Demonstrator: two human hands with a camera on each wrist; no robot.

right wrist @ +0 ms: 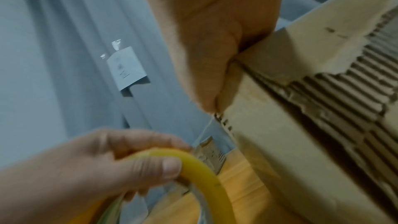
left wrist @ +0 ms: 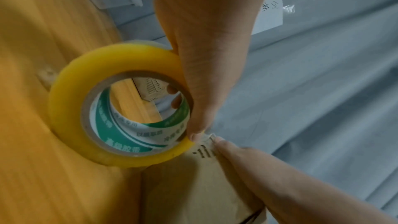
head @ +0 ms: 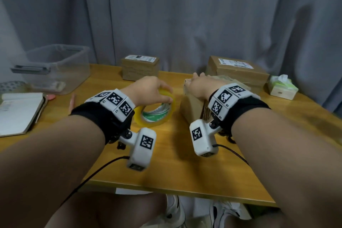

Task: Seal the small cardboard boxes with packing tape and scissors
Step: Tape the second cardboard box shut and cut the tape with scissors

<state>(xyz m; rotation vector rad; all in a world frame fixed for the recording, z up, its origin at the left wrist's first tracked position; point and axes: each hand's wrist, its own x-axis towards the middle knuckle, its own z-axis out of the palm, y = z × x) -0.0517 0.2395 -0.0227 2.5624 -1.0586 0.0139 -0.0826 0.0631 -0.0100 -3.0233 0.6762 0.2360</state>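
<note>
1. The tape roll [head: 155, 111] stands tilted on the table [head: 175, 163], just left of the near box [head: 192, 105].
2. The left hand [head: 148, 89] grips the roll at its top, thumb on the near rim and fingers curled over the far side.
3. The right hand [head: 199, 85] lies on top of the near box; its fingers press at the box's left top edge, where a thin strip of tape runs from the roll.
4. Behind the roll sits a small box [head: 140, 67] with a label; right of it is a bigger box [head: 238, 72].
5. Right of the bigger box is a tissue pack [head: 282, 87].
6. Left of the roll are a clear bin [head: 57, 68] and a notebook [head: 18, 111].
</note>
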